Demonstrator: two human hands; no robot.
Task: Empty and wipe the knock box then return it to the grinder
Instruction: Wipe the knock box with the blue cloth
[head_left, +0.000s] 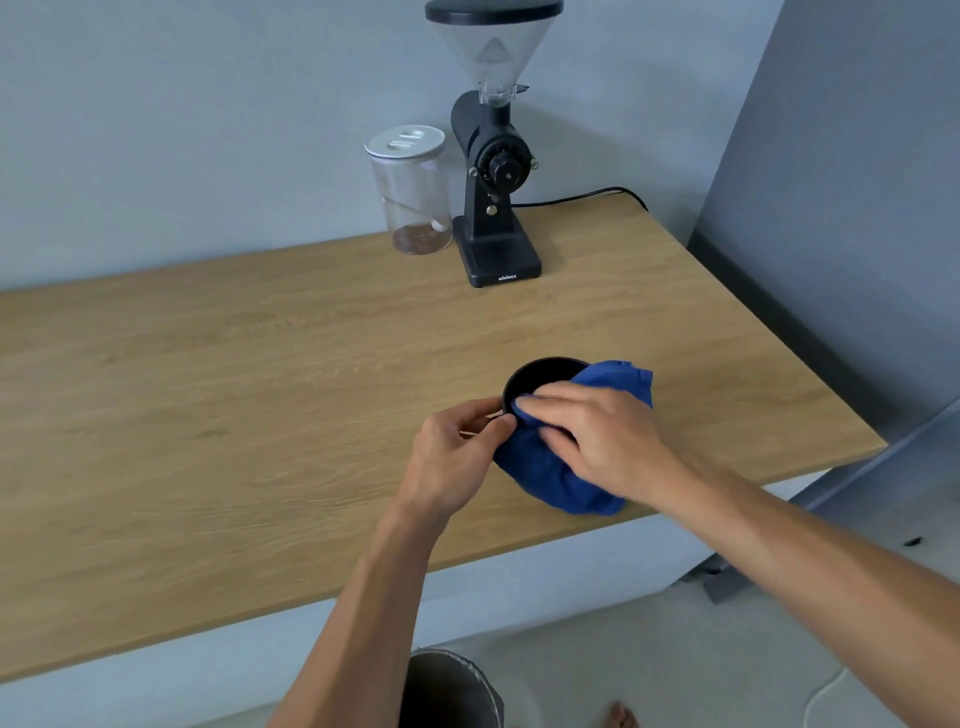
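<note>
Wiping was the step in hand, by my reading. Your left hand pinched the near-left rim of the small round black knock box, thumb and fingertips closed on its edge, most likely so the cup would not spin or slide under the cloth. Your right hand lay flat over the crumpled blue cloth, fingers spread and pressing it down across the near side of the box; I could not tell whether those fingers curled round the fabric or only bore down on it. The cloth draped over the box's right and near rim and spilled onto the pale wooden tabletop, with one corner poking out past the far right of the cup.

You had the box standing on the tabletop near the front edge, well apart from the black electric coffee grinder with its clear funnel hopper, which stood at the back against the wall. Just beside the grinder's left side stood a clear lidded jar with a thin layer of brown grounds or beans at the bottom. Working this far forward probably gave both your arms room and kept stray grounds off the machine.

A dark round bin showed below the table edge at your feet, plausibly where the box was emptied. What I could see of the cup's interior looked dark and bare. The return to the grinder was not yet done.
</note>
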